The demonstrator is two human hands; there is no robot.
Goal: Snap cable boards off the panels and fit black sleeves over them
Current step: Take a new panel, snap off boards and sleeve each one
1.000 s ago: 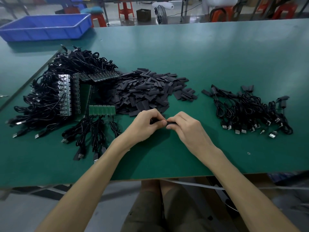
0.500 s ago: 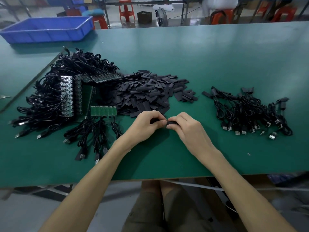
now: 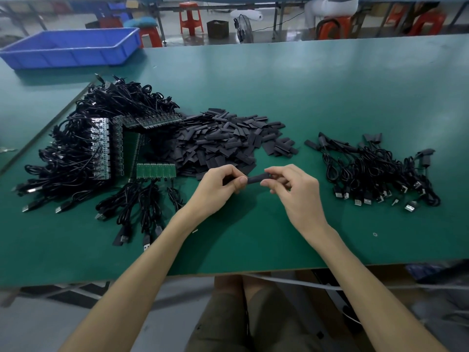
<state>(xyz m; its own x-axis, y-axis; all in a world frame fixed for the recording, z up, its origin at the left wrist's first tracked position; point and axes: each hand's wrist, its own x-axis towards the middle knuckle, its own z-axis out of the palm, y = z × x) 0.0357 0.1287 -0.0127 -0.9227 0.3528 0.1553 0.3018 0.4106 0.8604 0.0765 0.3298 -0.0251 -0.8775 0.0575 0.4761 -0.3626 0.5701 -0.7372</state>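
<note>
Your left hand (image 3: 218,189) and right hand (image 3: 294,189) pinch 1 black sleeve (image 3: 257,178) by its ends, just above the near table (image 3: 330,97) — it's probably light and soft, so grip lightly.

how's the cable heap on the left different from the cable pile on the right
The left heap is far larger than the right pile. The left heap's cables run to green panels; the right pile's ends wear black sleeves. The left heap touches the loose sleeves; the right pile lies apart. Both are black USB cables.
</note>
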